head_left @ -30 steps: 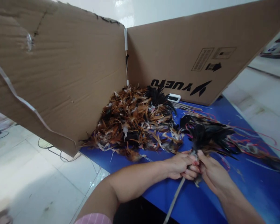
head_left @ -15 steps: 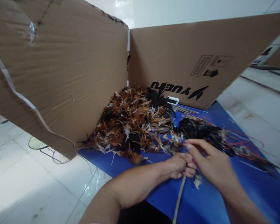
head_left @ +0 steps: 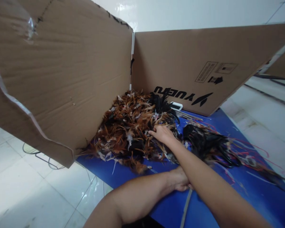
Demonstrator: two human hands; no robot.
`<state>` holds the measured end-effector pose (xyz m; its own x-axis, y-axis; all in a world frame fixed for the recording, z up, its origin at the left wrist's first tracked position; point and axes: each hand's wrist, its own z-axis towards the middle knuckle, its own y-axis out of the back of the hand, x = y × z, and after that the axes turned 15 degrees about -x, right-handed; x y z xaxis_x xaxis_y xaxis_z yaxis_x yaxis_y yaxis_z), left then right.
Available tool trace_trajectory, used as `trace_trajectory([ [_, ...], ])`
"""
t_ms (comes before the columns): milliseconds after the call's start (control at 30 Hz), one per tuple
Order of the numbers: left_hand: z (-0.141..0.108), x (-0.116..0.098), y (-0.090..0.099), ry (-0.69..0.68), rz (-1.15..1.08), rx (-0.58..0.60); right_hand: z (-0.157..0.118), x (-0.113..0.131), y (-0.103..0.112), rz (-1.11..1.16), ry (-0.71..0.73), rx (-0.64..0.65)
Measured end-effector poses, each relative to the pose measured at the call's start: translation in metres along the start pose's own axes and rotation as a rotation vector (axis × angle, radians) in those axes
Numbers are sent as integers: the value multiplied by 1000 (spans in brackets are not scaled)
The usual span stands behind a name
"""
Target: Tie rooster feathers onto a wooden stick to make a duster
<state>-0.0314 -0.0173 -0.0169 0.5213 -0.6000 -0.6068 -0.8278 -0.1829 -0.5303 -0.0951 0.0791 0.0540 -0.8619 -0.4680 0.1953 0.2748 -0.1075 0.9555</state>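
Note:
My left hand [head_left: 179, 180] is closed around a thin grey stick [head_left: 186, 207], which runs down toward the bottom edge. Its fingers are partly covered by my right forearm, which crosses over it. My right hand [head_left: 163, 134] reaches into the right side of a heap of brown feathers [head_left: 125, 123]. The fingers there are bent and drawn together; what lies between them, if anything, is hidden. To the right of that hand lies a bundle of long black feathers [head_left: 199, 136] on the blue tabletop [head_left: 166, 202].
Two tall cardboard panels, left [head_left: 61, 79] and back [head_left: 175, 57], meet in a corner behind the heap. Near the back panel are a white-framed device [head_left: 176, 106] and several thin sticks [head_left: 188, 116]. Red strings [head_left: 256, 145] trail on the right. Tiled floor [head_left: 26, 190] shows at left.
My right hand has left my left hand's side and moved forward and left to the feather heap. My left hand keeps hold of the stick. The view has shifted slightly.

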Motion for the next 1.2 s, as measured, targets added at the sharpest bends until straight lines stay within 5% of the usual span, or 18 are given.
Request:
trace_trajectory([
  [167,-3,-5,2,-11,16,-40,7,-11,-16,113,-15,-43],
  [367,-12,-4,-4,-30,87,37,-1,-29,-10,382,-75,-105],
  [700,-23,-15,0,-41,31,227,-33,-35,52,986,-189,-223],
  [833,-21,-16,3,-25,21,233,-62,-56,88,1008,-171,-346],
  [967,-21,-17,5,-49,4,263,-108,-84,105,1085,-321,-535],
  [1200,-22,-15,4,-67,9,225,-169,-122,73,1291,-578,-694],
])
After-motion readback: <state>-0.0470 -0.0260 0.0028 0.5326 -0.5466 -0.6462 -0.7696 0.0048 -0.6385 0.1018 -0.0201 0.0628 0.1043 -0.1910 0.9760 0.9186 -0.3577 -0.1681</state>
